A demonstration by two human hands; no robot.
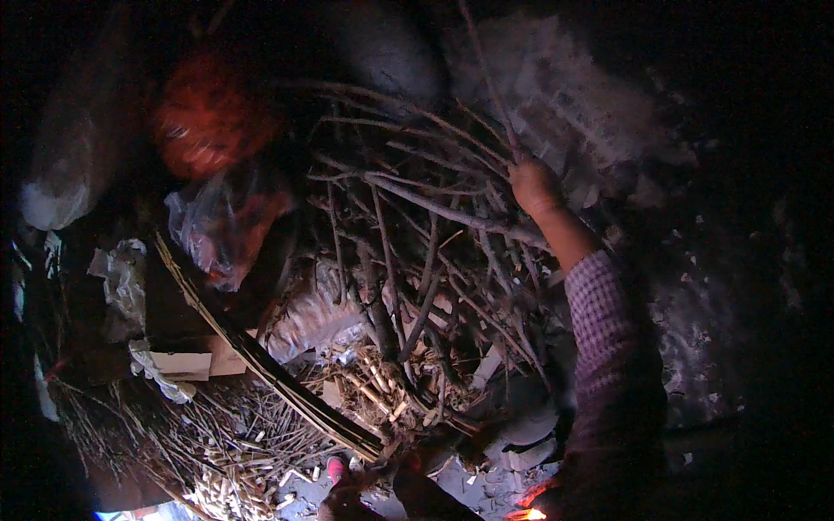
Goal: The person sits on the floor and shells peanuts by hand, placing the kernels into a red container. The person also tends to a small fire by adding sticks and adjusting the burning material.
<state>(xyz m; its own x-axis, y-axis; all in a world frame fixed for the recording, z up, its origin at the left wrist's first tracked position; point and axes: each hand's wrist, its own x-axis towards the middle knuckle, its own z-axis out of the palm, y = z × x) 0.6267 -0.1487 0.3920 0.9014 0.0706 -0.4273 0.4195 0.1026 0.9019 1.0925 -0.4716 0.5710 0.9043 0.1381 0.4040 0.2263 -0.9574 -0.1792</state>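
My right hand [535, 185], at the end of a checkered sleeve, is closed around a thin stick [487, 71] at the upper right of the brush pile. Dry branches [443, 208] lie tangled to the left of and below that hand. A bundle of split canes or stalks [260, 365] slants across the lower left, its lower end by my legs. My left hand cannot be made out in the picture.
Orange flames [526, 513] glow at the bottom right. Twigs [221, 417] and pale corn cobs [228, 495] cover the lower left floor. A red bag [212, 124] and a clear plastic bag [228, 228] are at the upper left. A rough wall [573, 111] stands behind.
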